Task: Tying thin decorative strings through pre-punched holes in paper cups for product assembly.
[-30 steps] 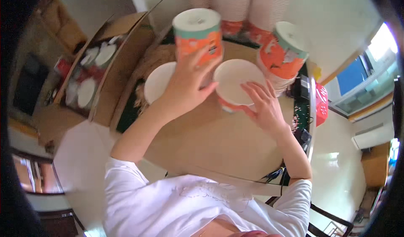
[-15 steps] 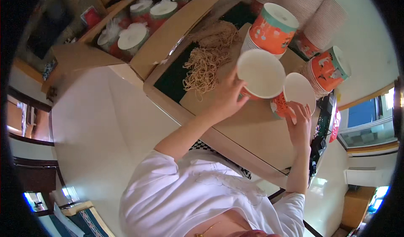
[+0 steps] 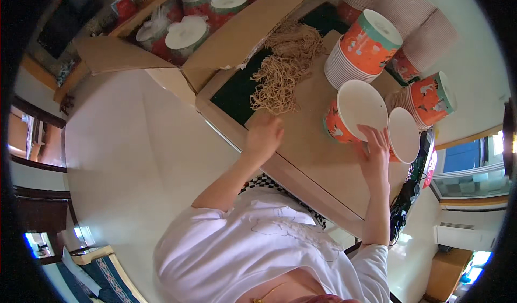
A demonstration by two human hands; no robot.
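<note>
- Left hand [image 3: 265, 136]: over the table's near-left edge, just below the tan strands [image 3: 279, 90]. Fingers look curled in, close together; cannot tell whether they pinch a strand.
- Right hand [image 3: 374, 152]: fingers close together, tips over the near rim of the left bowl [image 3: 362, 108]. Cannot tell whether the thumb pinches the wall from outside.
- Right bowl [image 3: 404, 137]: just beside the left bowl, partly behind the right hand; white inside, orange outside.
- Left bowl: on the cardboard-coloured tabletop [image 3: 318, 166], mouth toward the camera. Judged light, thin-walled paper: firm at the rolled rim, easily dented mid-wall, slightly slick. Best hold: rim between thumb and fingers, or a loose palm round the side. Number nested inside cannot be told.
- Strands: judged soft, limp, prone to tangle; pinch at a loose end.
- Bowl stack [image 3: 362, 47]: upside down, behind the left bowl. Likely heavier; hold low, with both hands.
- Open carton [image 3: 226, 50]: far left, wrapped bowls [image 3: 187, 33] inside.
- Change against half a second ago: left hand has quit the left bowl for the strands' near end; right hand has gone from the right bowl to the left bowl's rim.
</note>
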